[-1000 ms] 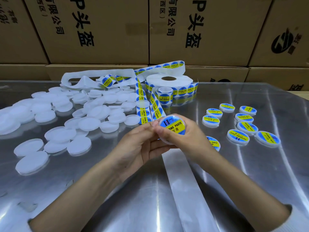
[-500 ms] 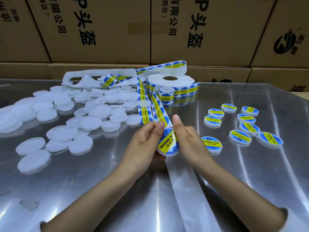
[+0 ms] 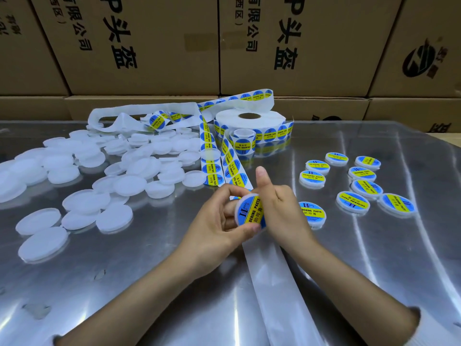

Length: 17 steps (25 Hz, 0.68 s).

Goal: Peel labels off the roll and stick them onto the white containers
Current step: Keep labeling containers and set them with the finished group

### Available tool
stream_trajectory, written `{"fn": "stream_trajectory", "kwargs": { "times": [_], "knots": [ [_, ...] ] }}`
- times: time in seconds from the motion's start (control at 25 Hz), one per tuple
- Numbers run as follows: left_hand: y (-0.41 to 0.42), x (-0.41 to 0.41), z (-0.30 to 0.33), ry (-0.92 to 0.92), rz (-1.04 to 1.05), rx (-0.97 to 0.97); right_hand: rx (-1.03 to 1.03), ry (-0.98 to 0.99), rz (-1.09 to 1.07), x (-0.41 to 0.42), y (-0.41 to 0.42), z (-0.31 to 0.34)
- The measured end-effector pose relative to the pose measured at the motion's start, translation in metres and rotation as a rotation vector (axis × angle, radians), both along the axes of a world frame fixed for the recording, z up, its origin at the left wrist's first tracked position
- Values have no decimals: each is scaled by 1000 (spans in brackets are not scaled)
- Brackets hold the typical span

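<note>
A round white container (image 3: 248,211) with a blue and yellow label on its face is held between both hands above the table's middle. My left hand (image 3: 219,226) pinches its rim with curled fingers and thumb. My right hand (image 3: 279,208) grips its right side, thumb raised straight up. The label roll (image 3: 250,121) lies flat at the back centre. Its strip of blue and yellow labels (image 3: 232,163) runs forward toward my hands.
Several plain white containers (image 3: 99,176) lie scattered on the left of the shiny metal table (image 3: 374,258). Several labelled ones (image 3: 359,186) lie on the right, one (image 3: 313,213) beside my right hand. Empty backing strip (image 3: 139,116) curls behind. Cardboard boxes (image 3: 154,46) wall the back.
The container has turned in my hands from label up to label facing left. My hands shifted slightly lower and my right thumb lifted off it.
</note>
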State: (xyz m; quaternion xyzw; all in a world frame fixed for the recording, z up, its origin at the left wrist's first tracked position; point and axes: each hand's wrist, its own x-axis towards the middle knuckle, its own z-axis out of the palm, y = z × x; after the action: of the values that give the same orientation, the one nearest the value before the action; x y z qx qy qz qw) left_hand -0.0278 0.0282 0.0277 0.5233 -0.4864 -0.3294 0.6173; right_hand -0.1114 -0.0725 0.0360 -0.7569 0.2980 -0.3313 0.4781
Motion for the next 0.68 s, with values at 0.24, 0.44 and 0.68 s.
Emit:
{"fn": "stream_trajectory", "kwargs": {
  "times": [0.24,0.44,0.68],
  "knots": [
    [-1,2,-3,-37,-58,-41,150,-48,-61,-4,-6,1],
    [-2,7,7,102,89,-31,194,-85,101,-2,-1,4],
    [-4,7,12,6,279,-50,65,18,243,-1,7,5]
  ]
}}
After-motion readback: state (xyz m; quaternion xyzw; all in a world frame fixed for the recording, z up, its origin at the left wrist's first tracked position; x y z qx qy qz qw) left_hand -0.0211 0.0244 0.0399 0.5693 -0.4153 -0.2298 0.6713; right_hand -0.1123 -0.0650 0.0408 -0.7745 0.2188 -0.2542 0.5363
